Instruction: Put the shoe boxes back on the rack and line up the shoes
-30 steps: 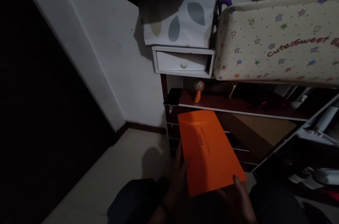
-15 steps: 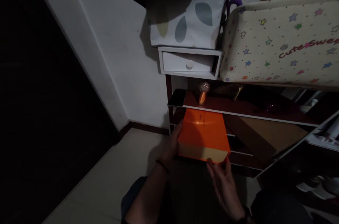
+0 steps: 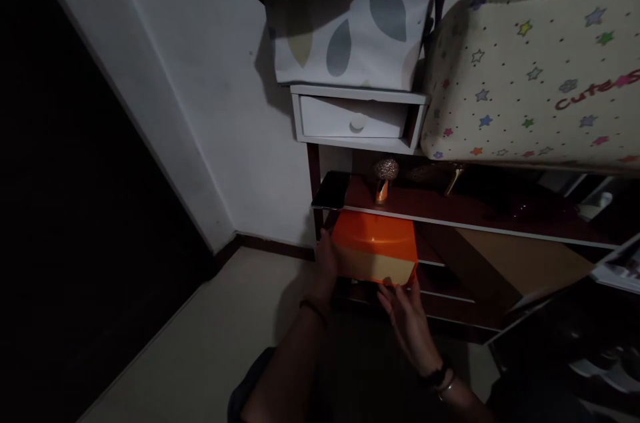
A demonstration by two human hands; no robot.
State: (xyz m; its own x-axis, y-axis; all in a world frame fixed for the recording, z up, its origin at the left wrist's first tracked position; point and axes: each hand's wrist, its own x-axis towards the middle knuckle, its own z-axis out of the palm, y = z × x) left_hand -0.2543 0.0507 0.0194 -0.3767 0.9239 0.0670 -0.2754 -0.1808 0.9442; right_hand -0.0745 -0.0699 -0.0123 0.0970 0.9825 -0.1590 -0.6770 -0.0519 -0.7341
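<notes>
Steadying the orange box [image 3: 375,228] from two sides, the hands share its weight, or so their placement suggests. The left hand [image 3: 326,260] lies along the box's left side, its grip hard to read in the gloom, probably guarding against a sideways slip. The right hand [image 3: 407,320] is cupped palm-up with fingers loosely spread, fingertips on the lower front edge near the right corner, a sensible place to bear the overhanging end. The box's far end lies beneath the upper shelf board [image 3: 415,210], while its pale front face juts toward the person; whether a board carries it from below, I cannot tell. Keeping it low and roughly level seems meant to clear that board, where a dark flat object [image 3: 331,190] sits at the left end (a phone, perhaps). To the right, a brown box [image 3: 530,266] lies aslant, apart from the orange one.
</notes>
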